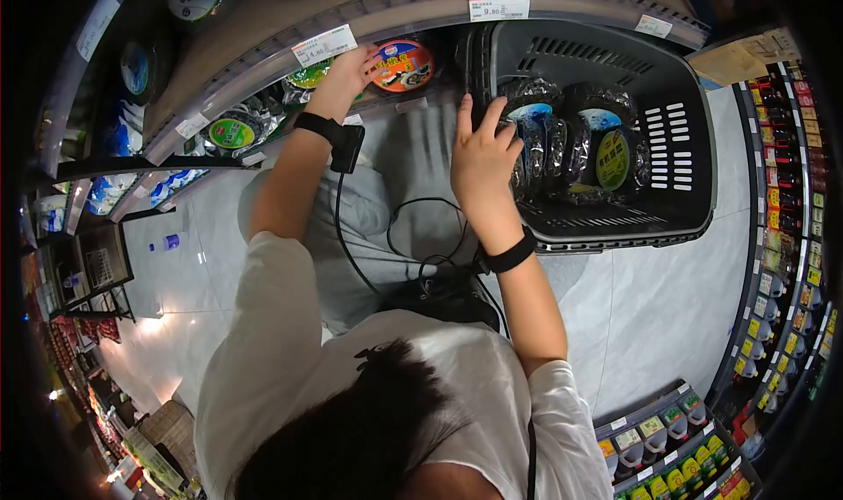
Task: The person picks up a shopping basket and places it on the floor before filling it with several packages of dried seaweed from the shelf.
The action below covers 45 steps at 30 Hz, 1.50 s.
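Nearest you, black cables [413, 237] loop down over your lap from the black wristbands on both arms, hanging slack between your forearms, so they could snag if you swing wide.

Your right hand [481, 153] rests on the near left rim of the dark grey plastic shopping basket [685, 140], its grip spread apart, fingertips touching the nearest of the round foil-wrapped bowl packs [536, 144]. These stand on edge in a tight row across the basket floor, probably so each can be lifted out by its rim. The basket's right half is open, leaving room to shift packs sideways.

Farther off on the left, your left hand [351, 70] reaches to the grey metal shelf edge [263, 61], its grip closed on the rim of a round orange-lidded bowl [402, 64], which sits at the shelf front just under the white price tag [324, 44]. Green-lidded bowls [233, 133] fill the shelf to its left, so free space lies only to the right.
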Motion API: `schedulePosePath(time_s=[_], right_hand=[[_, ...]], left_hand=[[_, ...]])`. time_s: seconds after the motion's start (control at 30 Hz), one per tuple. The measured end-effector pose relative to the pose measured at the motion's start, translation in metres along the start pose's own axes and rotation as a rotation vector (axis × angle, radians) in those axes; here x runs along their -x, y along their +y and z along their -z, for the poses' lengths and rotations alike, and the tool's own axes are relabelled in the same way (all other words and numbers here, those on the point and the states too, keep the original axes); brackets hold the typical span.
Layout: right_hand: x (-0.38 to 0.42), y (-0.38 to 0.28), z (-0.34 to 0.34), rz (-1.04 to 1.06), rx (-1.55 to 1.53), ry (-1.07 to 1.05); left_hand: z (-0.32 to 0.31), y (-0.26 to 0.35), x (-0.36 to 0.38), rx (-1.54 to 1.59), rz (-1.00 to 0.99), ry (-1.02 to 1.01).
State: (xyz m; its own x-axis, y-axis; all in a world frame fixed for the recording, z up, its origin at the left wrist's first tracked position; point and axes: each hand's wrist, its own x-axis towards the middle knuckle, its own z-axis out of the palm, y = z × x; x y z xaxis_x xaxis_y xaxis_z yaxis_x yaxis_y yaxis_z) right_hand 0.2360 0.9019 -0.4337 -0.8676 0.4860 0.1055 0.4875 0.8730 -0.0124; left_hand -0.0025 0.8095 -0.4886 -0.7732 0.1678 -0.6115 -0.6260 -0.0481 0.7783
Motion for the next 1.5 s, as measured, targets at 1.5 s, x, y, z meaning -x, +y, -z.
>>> schedulePosePath(time_s=[1.5], right_hand=[[-0.165, -0.093, -0.118, 0.151, -0.086, -0.298]], left_hand=[[0.056, -0.077, -0.079, -0.901, -0.359, 0.272]])
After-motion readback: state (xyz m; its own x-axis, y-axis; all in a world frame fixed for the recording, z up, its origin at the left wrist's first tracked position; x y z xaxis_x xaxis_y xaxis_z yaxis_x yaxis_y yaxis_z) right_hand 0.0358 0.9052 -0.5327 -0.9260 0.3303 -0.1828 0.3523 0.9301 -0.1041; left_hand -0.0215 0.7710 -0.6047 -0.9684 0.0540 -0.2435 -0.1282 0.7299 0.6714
